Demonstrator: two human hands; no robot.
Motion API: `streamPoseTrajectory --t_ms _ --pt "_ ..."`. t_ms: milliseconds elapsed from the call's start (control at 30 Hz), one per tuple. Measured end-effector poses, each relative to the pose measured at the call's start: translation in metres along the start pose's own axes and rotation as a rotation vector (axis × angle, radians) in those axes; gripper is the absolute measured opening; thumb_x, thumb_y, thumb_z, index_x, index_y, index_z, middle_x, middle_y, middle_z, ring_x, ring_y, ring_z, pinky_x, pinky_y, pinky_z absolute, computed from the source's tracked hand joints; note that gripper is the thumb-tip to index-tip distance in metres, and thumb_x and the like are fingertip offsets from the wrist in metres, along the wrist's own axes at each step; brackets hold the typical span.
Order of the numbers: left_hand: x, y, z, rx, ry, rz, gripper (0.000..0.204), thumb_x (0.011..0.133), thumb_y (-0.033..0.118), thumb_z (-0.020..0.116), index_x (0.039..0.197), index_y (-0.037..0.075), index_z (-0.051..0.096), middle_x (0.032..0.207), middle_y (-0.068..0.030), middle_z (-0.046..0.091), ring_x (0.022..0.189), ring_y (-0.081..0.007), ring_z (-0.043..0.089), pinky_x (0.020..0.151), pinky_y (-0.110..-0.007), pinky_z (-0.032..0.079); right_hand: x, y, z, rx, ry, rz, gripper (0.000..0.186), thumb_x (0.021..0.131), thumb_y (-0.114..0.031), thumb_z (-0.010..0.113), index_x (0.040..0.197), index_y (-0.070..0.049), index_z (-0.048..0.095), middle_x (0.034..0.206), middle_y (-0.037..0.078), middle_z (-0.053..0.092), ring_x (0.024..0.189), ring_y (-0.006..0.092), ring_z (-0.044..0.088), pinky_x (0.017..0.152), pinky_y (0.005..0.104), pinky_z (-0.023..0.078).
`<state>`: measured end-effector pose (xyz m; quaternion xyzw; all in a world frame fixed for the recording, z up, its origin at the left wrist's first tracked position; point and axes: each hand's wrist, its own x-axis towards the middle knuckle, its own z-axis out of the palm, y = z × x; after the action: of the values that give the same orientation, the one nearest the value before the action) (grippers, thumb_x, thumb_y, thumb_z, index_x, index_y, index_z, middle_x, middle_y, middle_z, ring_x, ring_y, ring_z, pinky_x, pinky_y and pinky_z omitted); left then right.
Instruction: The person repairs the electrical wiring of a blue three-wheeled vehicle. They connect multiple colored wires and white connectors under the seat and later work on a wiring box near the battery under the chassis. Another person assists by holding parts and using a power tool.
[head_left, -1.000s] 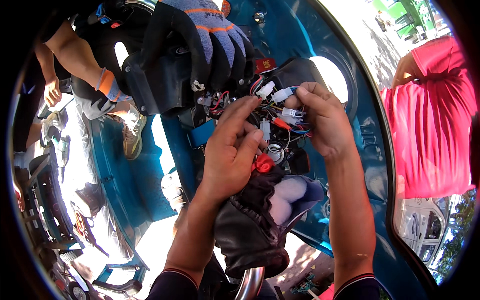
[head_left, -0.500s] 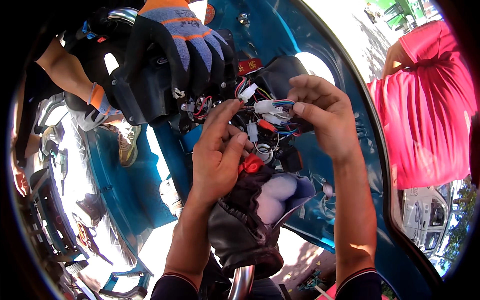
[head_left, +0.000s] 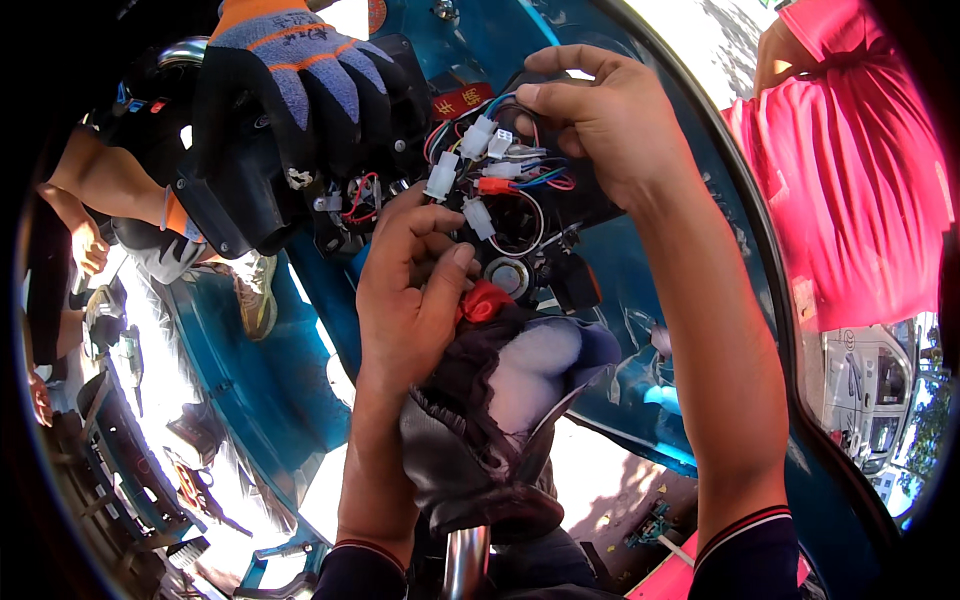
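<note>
Wiring connectors under sorting at the open teal scooter front panel (head_left: 330, 330).

Your right hand (head_left: 600, 130) is closed round a bundle of coloured wires (head_left: 520, 178) with white plug connectors (head_left: 478, 138), held up before the panel cavity. Your left hand (head_left: 410, 290) is loosely curled, fingertips at a red connector (head_left: 485, 300); whether it grips it cannot be told. A co-worker's gloved hand (head_left: 290, 90) steadies the black housing (head_left: 240, 200). The next move likely calls for matching one plug to its mate.

The panel (head_left: 300, 400) is teal, and the wires (head_left: 520, 180) over it run red, blue, black and yellow, ending in white plugs (head_left: 440, 178). A glove (head_left: 290, 80) above is grey with orange stripes and black fingertips. The cover (head_left: 480, 440) is black with a red tab (head_left: 483, 300), and a shirt (head_left: 850, 190) beside it is pink.
</note>
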<state>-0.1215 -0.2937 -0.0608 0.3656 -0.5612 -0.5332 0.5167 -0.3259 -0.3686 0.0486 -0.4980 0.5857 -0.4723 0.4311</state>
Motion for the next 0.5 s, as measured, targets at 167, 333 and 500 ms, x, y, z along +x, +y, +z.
streamPoseTrajectory --t_ms 167,333,500 --pt "0.001 0.008 0.002 0.091 -0.02 0.035 0.041 0.103 -0.005 0.057 0.144 -0.005 0.058 0.14 -0.0147 0.056 0.093 -0.0144 0.069 0.079 -0.028 0.058 0.007 0.016 -0.005 -0.063 0.051 -0.055 0.029 0.09 0.003 0.075 0.117 0.01 0.069 0.096 0.016 0.076 0.076 0.0168 0.074 0.068 0.0285 0.06" --pt "0.001 0.01 0.002 0.083 -0.006 0.006 0.05 0.104 -0.004 0.056 0.154 -0.003 0.05 0.127 -0.0124 0.062 0.09 -0.013 0.068 0.078 -0.027 0.057 0.001 0.015 -0.007 -0.089 0.048 -0.023 0.029 0.091 0.002 0.075 0.118 0.009 0.069 0.096 0.016 0.076 0.075 0.0156 0.074 0.068 0.028 0.06" --pt "0.001 0.01 0.004 0.072 -0.008 -0.011 0.053 0.103 -0.003 0.057 0.155 -0.002 0.048 0.109 -0.009 0.066 0.088 -0.0118 0.066 0.077 -0.026 0.055 -0.002 0.009 -0.019 -0.03 -0.127 -0.061 0.029 0.092 0.001 0.074 0.119 0.009 0.069 0.099 0.016 0.076 0.082 0.0168 0.075 0.071 0.0289 0.06"
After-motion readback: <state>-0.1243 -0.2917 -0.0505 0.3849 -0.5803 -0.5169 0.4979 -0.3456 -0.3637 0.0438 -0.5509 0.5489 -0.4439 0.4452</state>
